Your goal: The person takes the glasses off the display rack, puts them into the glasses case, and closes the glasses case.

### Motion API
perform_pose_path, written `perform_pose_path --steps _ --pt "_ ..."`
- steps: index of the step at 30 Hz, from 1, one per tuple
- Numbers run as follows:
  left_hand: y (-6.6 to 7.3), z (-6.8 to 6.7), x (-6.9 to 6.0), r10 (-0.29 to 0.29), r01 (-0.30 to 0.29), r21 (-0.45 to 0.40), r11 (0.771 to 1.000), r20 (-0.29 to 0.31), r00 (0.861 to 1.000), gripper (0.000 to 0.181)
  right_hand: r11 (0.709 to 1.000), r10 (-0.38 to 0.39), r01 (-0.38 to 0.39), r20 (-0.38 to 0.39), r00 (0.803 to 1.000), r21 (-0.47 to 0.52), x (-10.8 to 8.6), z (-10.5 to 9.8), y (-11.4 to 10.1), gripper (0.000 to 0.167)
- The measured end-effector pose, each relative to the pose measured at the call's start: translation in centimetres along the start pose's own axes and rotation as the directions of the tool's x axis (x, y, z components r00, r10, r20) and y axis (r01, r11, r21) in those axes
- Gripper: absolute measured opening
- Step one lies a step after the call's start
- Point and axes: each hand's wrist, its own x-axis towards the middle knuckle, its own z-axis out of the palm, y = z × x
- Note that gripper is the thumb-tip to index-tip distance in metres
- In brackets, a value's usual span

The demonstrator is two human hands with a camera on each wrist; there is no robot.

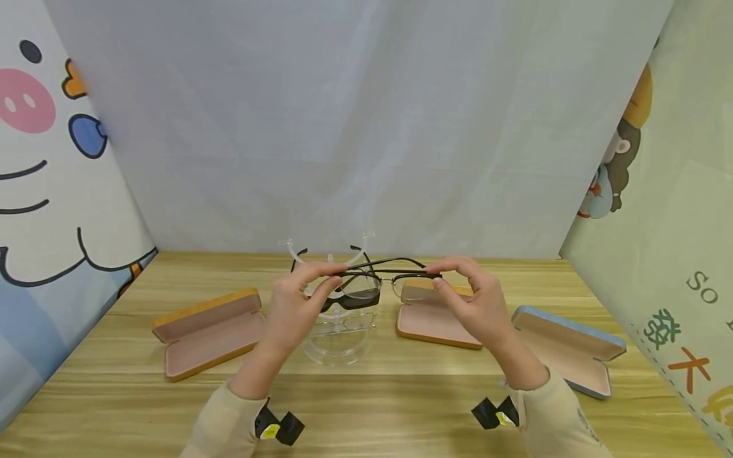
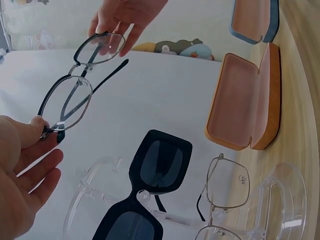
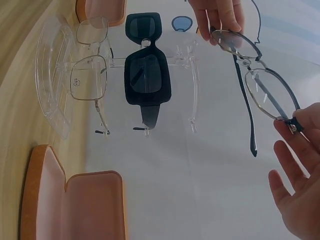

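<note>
A pair of eyeglasses (image 1: pixel 387 279) with black upper rims and thin metal lower rims is held up over the table. My left hand (image 1: pixel 298 302) pinches its left end between thumb and fingers. At the opposite end, my right hand (image 1: pixel 478 302) pinches the frame the same way. Dark temples (image 3: pixel 245 110) show behind the lenses. Below and behind the hands stands a clear plastic display stand (image 1: pixel 332 360), partly hidden. It bears thick black sunglasses (image 2: pixel 161 167) and, lower down, thin metal-framed glasses (image 3: pixel 89 77).
An orange case (image 1: pixel 214 337) lies open at the left, pink inside. Another open orange case (image 1: pixel 438 324) is right of the stand, partly behind my right hand. Farther right is an open blue case (image 1: pixel 564 350). A pale cloth backdrop (image 1: pixel 366 127) rises behind the wooden table (image 1: pixel 366 407).
</note>
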Motion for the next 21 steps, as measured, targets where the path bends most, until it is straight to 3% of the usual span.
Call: perform_pose_path --steps 4,10,21 --pt "0.1 0.4 -0.2 -0.029 0.029 -0.026 0.999 0.0 1.0 0.02 0.998 0.013 -0.014 0.018 1.0 0.067 -0.2 -0.1 0.1 0.019" --pt "0.6 0.8 -0.3 -0.069 0.069 -0.04 0.997 0.013 0.998 0.018 0.976 0.087 -0.093 0.043 0.995 0.196 -0.7 -0.2 0.1 0.016" --pt "0.8 2.3 -0.4 -0.08 0.081 -0.113 0.99 0.015 0.997 0.017 0.97 0.128 -0.124 -0.006 0.992 0.21 -1.8 -1.0 0.1 0.019"
